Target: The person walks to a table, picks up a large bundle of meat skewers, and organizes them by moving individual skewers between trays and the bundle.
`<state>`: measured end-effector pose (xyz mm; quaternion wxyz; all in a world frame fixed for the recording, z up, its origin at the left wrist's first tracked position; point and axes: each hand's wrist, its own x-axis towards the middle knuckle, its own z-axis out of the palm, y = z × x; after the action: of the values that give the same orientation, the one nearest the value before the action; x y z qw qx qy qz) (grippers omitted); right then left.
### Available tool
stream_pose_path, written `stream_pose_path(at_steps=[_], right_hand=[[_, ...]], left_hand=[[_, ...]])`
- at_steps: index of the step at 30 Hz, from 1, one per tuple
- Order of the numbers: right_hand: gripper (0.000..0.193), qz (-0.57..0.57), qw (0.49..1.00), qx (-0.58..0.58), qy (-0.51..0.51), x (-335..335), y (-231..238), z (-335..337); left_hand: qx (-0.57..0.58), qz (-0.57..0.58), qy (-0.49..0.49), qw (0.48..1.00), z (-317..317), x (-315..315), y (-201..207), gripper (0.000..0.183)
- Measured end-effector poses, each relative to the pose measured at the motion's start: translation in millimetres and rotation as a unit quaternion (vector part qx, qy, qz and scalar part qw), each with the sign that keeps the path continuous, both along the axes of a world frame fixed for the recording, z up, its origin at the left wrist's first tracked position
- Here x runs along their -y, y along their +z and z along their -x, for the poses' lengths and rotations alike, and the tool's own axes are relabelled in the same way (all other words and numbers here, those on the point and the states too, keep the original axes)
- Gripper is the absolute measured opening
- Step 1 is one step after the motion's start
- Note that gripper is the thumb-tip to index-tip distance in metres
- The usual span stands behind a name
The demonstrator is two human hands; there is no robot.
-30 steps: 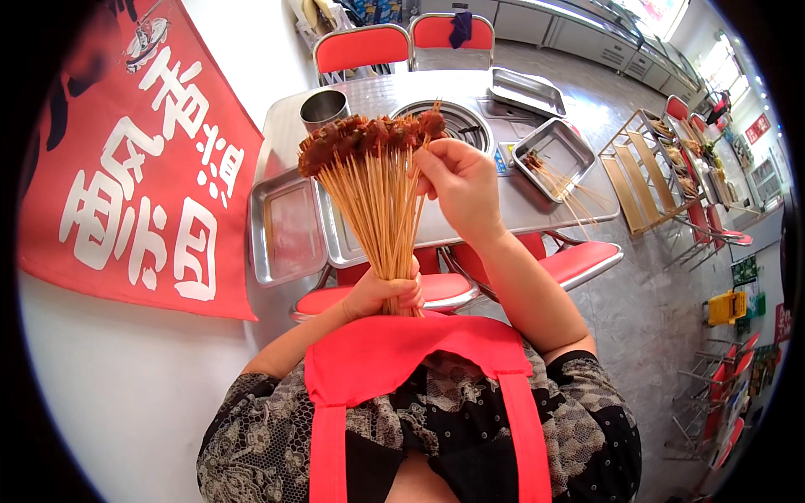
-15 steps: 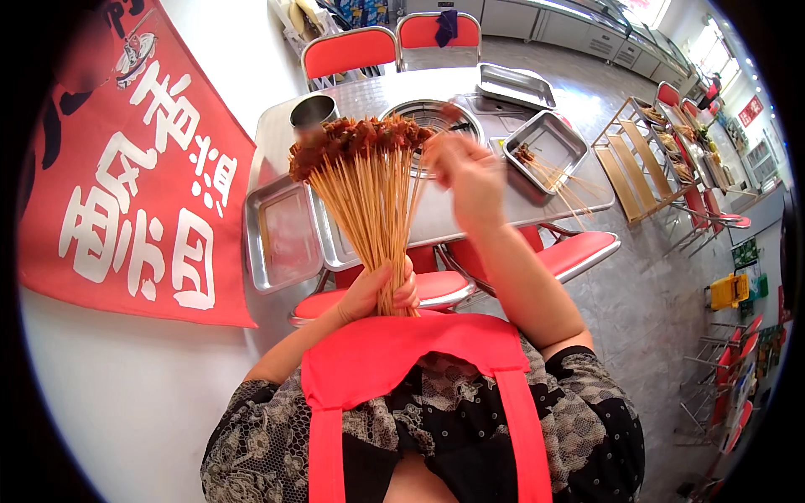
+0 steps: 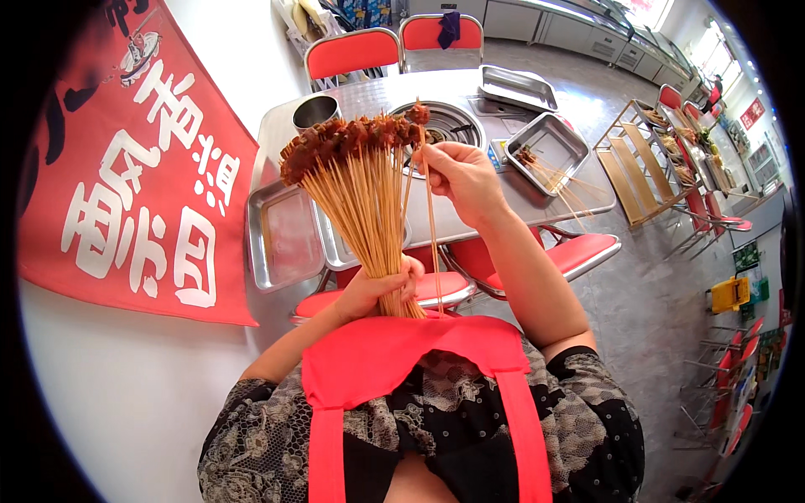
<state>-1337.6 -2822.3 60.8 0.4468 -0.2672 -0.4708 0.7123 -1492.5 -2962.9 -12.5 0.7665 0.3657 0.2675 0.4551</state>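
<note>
A thick bunch of meat skewers [image 3: 369,214] fans upward from my left hand [image 3: 381,291], whose fingers wrap round the bamboo sticks near their lower ends. Dark red, sauce-coated meat crowds the top of the bunch. At its right side my right hand [image 3: 459,178] pinches one thin skewer [image 3: 433,222] by the upper part of its stick, just below the meat. That skewer hangs nearly upright, its meat touching or very close to the rest. Farther right, a steel tray [image 3: 547,152] holds a few skewers with their sticks over the rim.
The steel table [image 3: 277,138] carries a metal pot [image 3: 315,111], a round recessed burner [image 3: 470,126], another tray [image 3: 518,86] at the back and trays at the left. Red chairs [image 3: 352,55] stand around it. A red banner [image 3: 142,184] hangs on the left wall; a wooden rack [image 3: 641,159] stands right.
My right hand, blurred earlier with a skewer tilted over the burner, has come slightly down and left. The skewer now hangs upright beside the bunch. The bunch leans a little more left.
</note>
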Motion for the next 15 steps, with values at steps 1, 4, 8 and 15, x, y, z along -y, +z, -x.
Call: stream_pose_path(at_steps=[1,4,8,15], right_hand=[[0.02,-0.005,0.999,0.032,0.01,4,-1,3],[0.019,-0.017,0.996,0.087,0.021,16,-5,8],[0.019,-0.031,0.998,0.058,-0.005,18,-8,12],[0.019,-0.098,0.989,0.089,-0.06,11,-11,33]], left_hand=[[-0.017,0.002,0.011,1.0,-1,0,2,0.018],[-0.007,0.011,0.025,1.0,2,2,-3,0.018],[0.023,0.016,0.016,0.999,2,-1,-2,0.019],[0.028,-0.031,0.039,0.998,2,-16,-2,0.016]])
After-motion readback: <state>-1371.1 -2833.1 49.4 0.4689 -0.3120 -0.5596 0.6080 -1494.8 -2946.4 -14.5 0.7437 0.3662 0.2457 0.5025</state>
